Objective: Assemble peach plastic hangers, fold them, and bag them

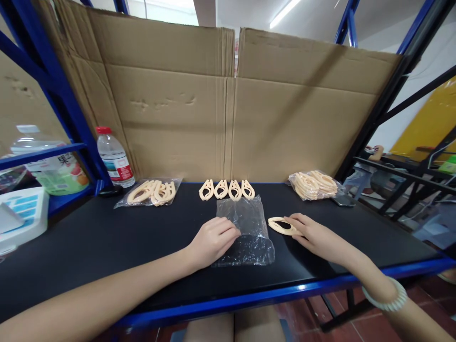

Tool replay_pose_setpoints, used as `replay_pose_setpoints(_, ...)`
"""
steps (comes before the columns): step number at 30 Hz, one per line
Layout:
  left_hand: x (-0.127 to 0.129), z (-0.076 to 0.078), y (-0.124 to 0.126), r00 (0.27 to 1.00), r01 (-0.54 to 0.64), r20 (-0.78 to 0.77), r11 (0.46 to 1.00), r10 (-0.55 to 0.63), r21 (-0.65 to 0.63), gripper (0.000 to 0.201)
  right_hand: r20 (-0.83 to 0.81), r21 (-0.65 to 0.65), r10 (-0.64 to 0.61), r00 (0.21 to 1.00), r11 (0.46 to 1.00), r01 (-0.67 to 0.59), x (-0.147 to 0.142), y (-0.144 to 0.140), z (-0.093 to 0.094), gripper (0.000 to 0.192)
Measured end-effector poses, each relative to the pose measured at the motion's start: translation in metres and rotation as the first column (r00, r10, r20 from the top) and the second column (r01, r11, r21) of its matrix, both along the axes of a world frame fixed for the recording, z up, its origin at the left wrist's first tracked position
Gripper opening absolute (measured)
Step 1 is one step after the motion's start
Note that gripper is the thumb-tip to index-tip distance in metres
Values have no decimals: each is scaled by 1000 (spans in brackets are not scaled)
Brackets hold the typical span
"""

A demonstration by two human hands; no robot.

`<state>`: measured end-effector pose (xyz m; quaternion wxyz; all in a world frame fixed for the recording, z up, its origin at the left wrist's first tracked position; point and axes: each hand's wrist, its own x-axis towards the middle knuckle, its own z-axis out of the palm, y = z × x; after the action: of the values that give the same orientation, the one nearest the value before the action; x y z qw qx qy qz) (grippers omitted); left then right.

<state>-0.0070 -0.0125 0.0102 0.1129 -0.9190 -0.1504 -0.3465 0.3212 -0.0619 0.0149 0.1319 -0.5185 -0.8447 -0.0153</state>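
Observation:
A clear plastic bag (245, 250) lies flat on the black table in front of me. My left hand (215, 240) rests at its left side, fingers closed on the film. To the right of the bag, my right hand (306, 232) grips one end of a cream plastic clip (280, 225), a long oval loop lying low over the tabletop. Beyond the bag, several similar cream clips (221, 189) stand side by side in a row, prongs pointing away from me. The bag's far edge reaches close to that row.
A filled bag of clips (160, 191) lies at the back left, another packed bag (313, 184) at the back right beside a phone (344, 200). A red-capped water bottle (114, 159) stands at left. Cardboard (171, 118) walls the back; a blue rail (249, 300) edges the front.

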Motion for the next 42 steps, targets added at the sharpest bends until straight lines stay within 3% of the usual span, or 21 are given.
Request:
replay_pose_setpoints(3, 0, -1, 1, 1000, 2, -13, 1000, -2, -5, 19, -37, 91, 28, 999, 996, -25, 1, -14, -5, 47)
replay_pose_setpoints(7, 0, -1, 2, 1000, 5, -7, 1000, -5, 3, 20, -85, 242, 64, 994, 969, -42, -1, -24, -12, 33)
replay_pose_setpoints(16, 1, 2, -1, 1000, -7, -25, 1000, 7, 21, 18, -181, 516, 34, 983, 854, 66, -8, -51, -28, 11)
replay_pose_setpoints(19, 1, 2, -2, 999, -11, -45, 999, 13, 52, 17, -176, 596, 64, 982, 801, 54, -14, -54, -20, 16)
replay_pose_setpoints(23, 2, 3, -4, 996, -27, -81, 995, 35, 95, 17, -121, 728, 147, 982, 685, -13, -30, -71, -2, 38)
replay_pose_setpoints(29, 2, 1, -4, 994, -51, -96, 996, 58, 80, 19, 64, 648, 301, 952, 712, -269, -75, -96, 22, 31)
replay_pose_setpoints(34, 2, -2, -3, 995, -44, -86, 998, 47, 36, 17, 305, 566, 412, 859, 646, -511, -115, -64, 16, 26)
replay_pose_setpoints(39, 3, 1, -5, 993, -61, -102, 997, 67, 53, 24, 388, 498, 259, 884, 749, -438, -128, -35, -2, 16)
replay_pose_setpoints(42, 3, 2, -6, 990, -63, -124, 995, 72, 74, 25, 384, 508, 155, 910, 788, -348, -129, -31, -11, 21)
